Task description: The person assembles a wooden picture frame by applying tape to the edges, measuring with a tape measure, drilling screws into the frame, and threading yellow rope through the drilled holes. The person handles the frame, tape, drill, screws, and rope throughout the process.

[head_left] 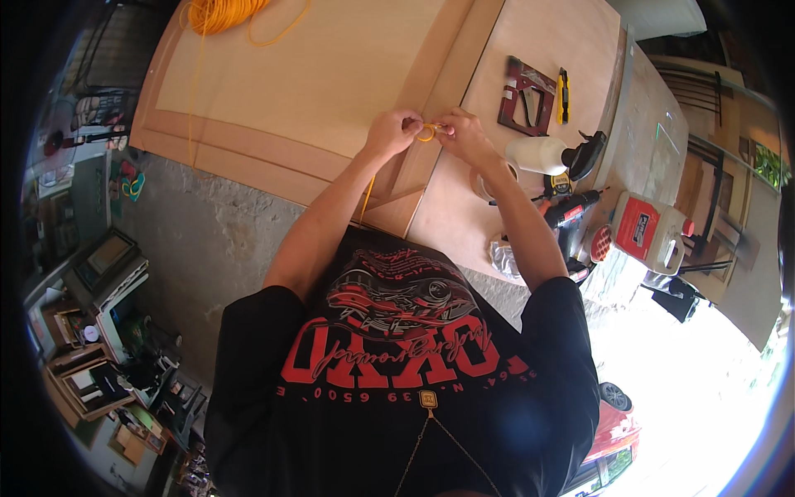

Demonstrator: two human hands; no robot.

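Observation:
Over the wooden panel [298, 74], both my hands come together at a small loop of yellow cord [427, 133]. My left hand [395, 132] pinches the loop's left side between thumb and fingers. On the other side my right hand [462, 134] has its fingers closed on the cord. A length of the same cord [368, 197] hangs by my left forearm at the panel's near edge. The rest of it lies in an orange-yellow coil [225, 13] at the far left, from which a loose strand runs down across the panel.
Right of my hands lie a maroon frame-shaped tool [512, 106], a yellow-and-black utility knife [564, 98], a white bottle [537, 154] with black top, a tape measure [560, 184] and a drill [571, 209]. Beyond stands a red-and-white jug [648, 234]. Concrete floor [224, 224] shows left.

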